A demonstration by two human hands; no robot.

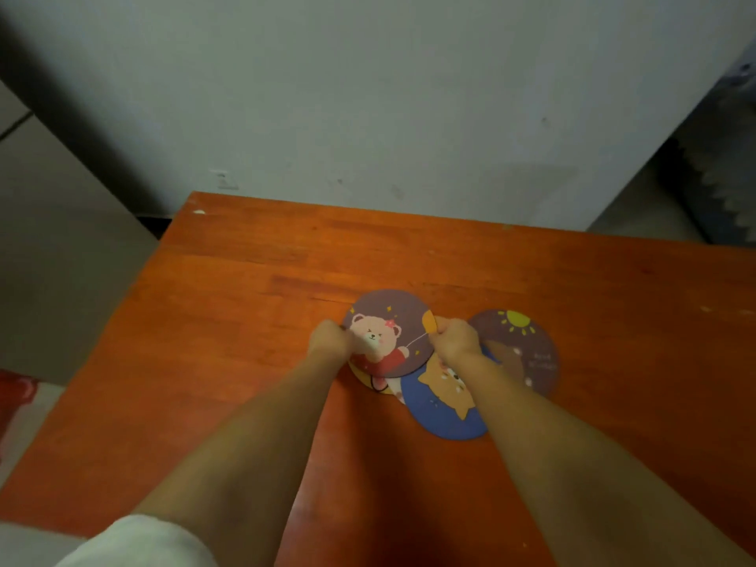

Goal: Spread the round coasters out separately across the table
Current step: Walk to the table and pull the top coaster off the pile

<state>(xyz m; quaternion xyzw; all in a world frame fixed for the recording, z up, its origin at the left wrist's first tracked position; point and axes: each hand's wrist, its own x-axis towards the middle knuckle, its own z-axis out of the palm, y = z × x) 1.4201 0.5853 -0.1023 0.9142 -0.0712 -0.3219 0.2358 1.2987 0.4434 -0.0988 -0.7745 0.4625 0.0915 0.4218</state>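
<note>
Several round coasters lie overlapping in the middle of the orange wooden table (245,288). On top is a purple coaster with a pink bear (390,321). My left hand (331,341) pinches its left edge and my right hand (456,339) pinches its right edge. Under it lie a blue coaster with a fox face (439,407) and a yellow coaster (368,380), of which only a sliver shows. A dark purple coaster with a sun (521,345) lies to the right, partly under my right forearm.
The table's far edge meets a pale wall (368,96). Its left edge drops to a grey floor (53,259), where something red (16,394) lies. Bare wood stretches left, right and behind the coasters.
</note>
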